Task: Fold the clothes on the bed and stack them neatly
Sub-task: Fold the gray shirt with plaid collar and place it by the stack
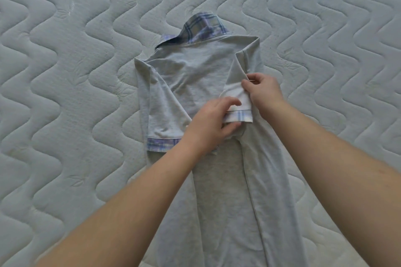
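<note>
grey jersey sleeve (236, 91) is in both grips right now. left hand (208, 123) pinches the plaid cuff (240, 116), thumb under, fingers on top. right hand (263, 91) pinches the sleeve's outer edge just above that, fingers curled onto the fabric. so both closed on the same sleeve, hands near each other.

outward: sleeve belongs to a grey shirt (195, 67) lying flat on the bed (65, 71), plaid collar (201, 26) at the far end, hem toward the person. looks back-side up, can't be sure. right side panel is folded in over the body. other sleeve (160, 102) already lies folded in on the left, its plaid cuff (162, 144) flat and untouched.

progress, my read: early-to-mid on this one garment. sides are in, right sleeve is being laid straight. long lower body (227, 201) not yet folded up toward the collar, so one or two lengthwise folds left.

no stack and no other clothes in view, so can't tell how much of the whole job remains.
</note>
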`<state>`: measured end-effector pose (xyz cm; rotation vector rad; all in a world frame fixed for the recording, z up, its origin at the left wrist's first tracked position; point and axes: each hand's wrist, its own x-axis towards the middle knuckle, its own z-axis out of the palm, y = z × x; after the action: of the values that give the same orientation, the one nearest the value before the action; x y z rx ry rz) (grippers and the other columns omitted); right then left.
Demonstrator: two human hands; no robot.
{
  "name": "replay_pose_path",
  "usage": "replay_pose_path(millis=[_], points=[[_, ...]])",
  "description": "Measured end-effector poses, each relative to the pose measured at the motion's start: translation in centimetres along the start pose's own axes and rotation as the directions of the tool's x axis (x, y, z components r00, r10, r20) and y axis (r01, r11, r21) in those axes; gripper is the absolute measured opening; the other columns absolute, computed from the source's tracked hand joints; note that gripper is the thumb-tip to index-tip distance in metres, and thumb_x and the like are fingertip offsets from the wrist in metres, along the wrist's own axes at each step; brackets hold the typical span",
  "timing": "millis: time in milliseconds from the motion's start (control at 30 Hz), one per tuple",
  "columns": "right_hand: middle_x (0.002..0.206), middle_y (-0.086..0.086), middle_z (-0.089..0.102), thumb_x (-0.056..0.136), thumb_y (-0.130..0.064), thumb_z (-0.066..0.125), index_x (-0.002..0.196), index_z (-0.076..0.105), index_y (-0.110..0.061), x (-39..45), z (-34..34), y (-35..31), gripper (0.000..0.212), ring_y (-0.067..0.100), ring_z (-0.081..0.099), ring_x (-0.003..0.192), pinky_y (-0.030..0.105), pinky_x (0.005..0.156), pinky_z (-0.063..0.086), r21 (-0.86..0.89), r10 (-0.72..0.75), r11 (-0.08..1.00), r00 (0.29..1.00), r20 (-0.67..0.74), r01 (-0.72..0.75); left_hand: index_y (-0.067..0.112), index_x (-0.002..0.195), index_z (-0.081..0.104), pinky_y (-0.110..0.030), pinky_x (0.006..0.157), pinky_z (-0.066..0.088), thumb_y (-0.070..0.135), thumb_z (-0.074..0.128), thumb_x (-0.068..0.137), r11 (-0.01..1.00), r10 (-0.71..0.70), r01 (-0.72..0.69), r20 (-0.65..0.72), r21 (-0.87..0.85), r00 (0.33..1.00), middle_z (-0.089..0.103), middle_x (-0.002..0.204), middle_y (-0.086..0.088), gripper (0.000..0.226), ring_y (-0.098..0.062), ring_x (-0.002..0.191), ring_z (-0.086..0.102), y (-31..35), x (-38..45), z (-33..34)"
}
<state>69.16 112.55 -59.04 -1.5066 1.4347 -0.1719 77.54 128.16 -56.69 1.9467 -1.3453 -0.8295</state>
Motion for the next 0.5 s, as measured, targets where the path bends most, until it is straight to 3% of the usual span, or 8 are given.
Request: replay_pose_path(millis=[100, 167, 233, 300, 367, 500], points=[[0.106, 0.013, 0.072, 0.093, -0.014, 0.062, 0.109, 0.07, -0.008, 0.2, -0.7, 1.1, 0.02, 0.023, 0.067, 0.097, 0.039, 0.095, 0.051, -0.04, -0.006, 0.999, 1.0, -0.007, 0.006, 0.021, 0.139, 0.048, -0.037, 0.108, 0.034, 0.032, 0.076, 0.081, 0.98, -0.09, 0.091, -0.012, 0.178, 0.996, 0.048, 0.138, -0.002, 0.065, -0.022, 0.128, 0.043, -1.3, -0.4, 0.4], [0.104, 0.01, 0.073, 0.093, -0.023, 0.063, 0.106, 0.071, -0.01, -0.1, -0.9, 1.6, 0.02, 0.025, 0.067, 0.098, 0.039, 0.094, 0.051, -0.076, 0.01, 0.997, 1.0, 0.016, -0.009, 0.025, 0.139, 0.044, -0.039, 0.102, 0.041, 0.028, 0.074, 0.082, 0.961, -0.202, 0.187, 0.057, 0.203, 0.978, 0.047, 0.133, -0.001, 0.065, -0.022, 0.123, 0.044, -1.6, -0.8, 0.8], [0.099, 0.007, 0.073, 0.089, -0.037, 0.068, 0.104, 0.072, -0.011, -0.8, -1.2, 1.7, 0.031, 0.025, 0.068, 0.094, 0.04, 0.089, 0.054, -0.133, 0.039, 0.991, 0.993, 0.112, -0.024, 0.023, 0.13, 0.051, -0.041, 0.09, 0.047, 0.012, 0.066, 0.084, 0.953, -0.215, 0.195, 0.061, 0.232, 0.975, 0.05, 0.122, 0.0, 0.05, -0.022, 0.115, 0.048, -1.6, -1.1, 1.2], [0.098, 0.006, 0.074, 0.083, -0.04, 0.074, 0.106, 0.071, -0.012, -1.3, -1.8, 1.9, 0.037, 0.023, 0.07, 0.09, 0.039, 0.083, 0.056, -0.161, 0.092, 0.985, 0.971, 0.218, -0.058, 0.018, 0.119, 0.058, -0.038, 0.078, 0.048, -0.001, 0.058, 0.082, 0.962, -0.181, 0.181, -0.02, 0.206, 0.983, 0.055, 0.112, -0.001, 0.042, -0.022, 0.106, 0.053, -1.3, -1.2, 1.3], [0.097, 0.006, 0.074, 0.082, -0.031, 0.078, 0.103, 0.071, -0.013, -1.4, -2.3, 2.3, 0.029, 0.022, 0.07, 0.089, 0.038, 0.079, 0.057, -0.156, 0.115, 0.985, 0.958, 0.262, -0.075, 0.014, 0.111, 0.064, -0.035, 0.071, 0.047, -0.004, 0.059, 0.079, 0.976, -0.115, 0.132, -0.107, 0.175, 0.988, 0.059, 0.104, -0.003, 0.037, -0.024, 0.099, 0.057, -0.8, -1.2, 1.3], [0.086, 0.001, 0.07, 0.086, -0.032, 0.073, 0.09, 0.068, -0.019, -1.2, -2.6, 3.4, 0.015, 0.02, 0.067, 0.081, 0.033, 0.076, 0.054, -0.075, 0.027, 0.997, 0.991, 0.132, -0.018, 0.006, 0.094, 0.071, -0.04, 0.062, 0.052, -0.001, 0.07, 0.079, 0.981, 0.099, -0.047, -0.274, 0.19, 0.957, 0.063, 0.089, -0.009, 0.017, -0.031, 0.083, 0.061, -0.2, -1.4, 1.7]])
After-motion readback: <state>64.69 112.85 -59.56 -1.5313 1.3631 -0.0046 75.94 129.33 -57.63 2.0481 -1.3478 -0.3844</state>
